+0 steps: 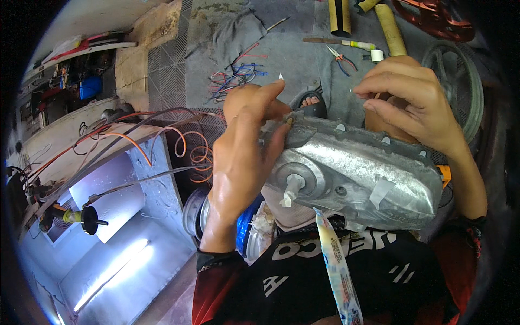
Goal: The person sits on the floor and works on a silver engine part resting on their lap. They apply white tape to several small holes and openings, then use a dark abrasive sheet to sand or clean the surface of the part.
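one silver engine cover, two hands, two yellowish tubes, perhaps one pliers

Engine cover on lap, pliers beyond, wires left.

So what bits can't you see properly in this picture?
All in the head view:
- The metal cover's underside: it faces away, and the lap hides it.
- What the right hand pinches: too small to tell.
- The left hand's palm: turned toward the cover.
- The grey wheel: partly behind the right hand.
- The red frame: cut off by the top edge.
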Available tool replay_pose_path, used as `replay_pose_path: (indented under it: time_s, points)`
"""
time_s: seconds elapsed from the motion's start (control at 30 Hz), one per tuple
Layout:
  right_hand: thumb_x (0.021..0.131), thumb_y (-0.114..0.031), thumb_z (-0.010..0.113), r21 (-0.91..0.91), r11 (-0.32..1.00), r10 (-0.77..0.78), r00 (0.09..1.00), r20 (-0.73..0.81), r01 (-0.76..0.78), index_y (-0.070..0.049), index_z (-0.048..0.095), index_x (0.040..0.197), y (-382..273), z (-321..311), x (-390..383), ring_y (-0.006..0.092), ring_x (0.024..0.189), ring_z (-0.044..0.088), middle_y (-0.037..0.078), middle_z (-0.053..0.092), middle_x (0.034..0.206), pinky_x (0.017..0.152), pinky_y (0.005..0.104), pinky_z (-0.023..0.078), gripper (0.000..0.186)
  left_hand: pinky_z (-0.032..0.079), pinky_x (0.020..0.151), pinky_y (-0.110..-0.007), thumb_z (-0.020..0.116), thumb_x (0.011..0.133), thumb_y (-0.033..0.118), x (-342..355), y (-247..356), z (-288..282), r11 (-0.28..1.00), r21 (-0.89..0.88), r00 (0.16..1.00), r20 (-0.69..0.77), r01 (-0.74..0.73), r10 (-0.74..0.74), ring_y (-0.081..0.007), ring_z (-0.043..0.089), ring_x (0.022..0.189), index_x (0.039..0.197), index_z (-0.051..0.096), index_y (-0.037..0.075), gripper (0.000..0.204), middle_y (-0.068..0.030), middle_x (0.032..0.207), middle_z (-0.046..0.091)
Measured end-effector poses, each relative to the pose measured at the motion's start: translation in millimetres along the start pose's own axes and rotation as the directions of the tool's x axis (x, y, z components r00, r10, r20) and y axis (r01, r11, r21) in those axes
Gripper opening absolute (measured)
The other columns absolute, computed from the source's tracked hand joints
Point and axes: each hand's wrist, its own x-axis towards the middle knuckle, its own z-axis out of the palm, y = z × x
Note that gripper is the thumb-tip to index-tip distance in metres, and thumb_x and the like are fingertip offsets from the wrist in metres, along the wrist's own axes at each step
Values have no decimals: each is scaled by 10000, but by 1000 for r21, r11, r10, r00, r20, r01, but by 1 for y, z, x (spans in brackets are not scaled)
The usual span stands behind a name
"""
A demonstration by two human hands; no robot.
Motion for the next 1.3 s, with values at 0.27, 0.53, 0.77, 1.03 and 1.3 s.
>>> replay_pose_path:
  time_s: [0.27,0.53,0.77,1.03,1.3]
  points:
    - [913,12,682,564,784,315,949,-2,-258,43,681,1183,-28,11,22,147,998,661,92,692,1058,867,274,537,272,377,699,-197,723,886,10,3,17,-18,432,-854,948,194,289,-251,-46,470,740,1393,503,-29,554,23,818,511]
    - [945,-78,708,746,601,302,946,120,-286,13,696,1019,-40,16,40,64,781,626,19,674,876,707,212,503,118,340,678,-189,715,902,20,10,36,-19,676,-695,965,106,244,-239,-37,429,725,1349,565,-11,473,55,798,465]
    - [959,-150,718,710,660,360,933,-12,-245,11,687,1020,-24,22,27,30,779,583,-18,641,848,667,184,476,175,312,613,-181,702,936,28,15,45,-28,815,-536,959,-32,221,-281,-8,380,682,1162,670,-25,234,90,769,457]
    - [938,-118,741,862,462,299,952,70,-209,9,695,1042,-37,26,29,49,864,637,4,687,919,761,194,509,171,305,632,-174,706,946,44,15,43,-14,681,-677,956,134,280,-259,-3,379,699,1196,639,-32,269,101,768,435]
    - [950,-126,709,702,659,344,938,39,-270,25,696,957,-37,17,22,37,722,571,-8,649,789,651,205,461,152,357,604,-229,777,845,51,24,38,-13,999,4,999,11,35,-35,-85,411,645,1268,686,53,432,5,815,512]
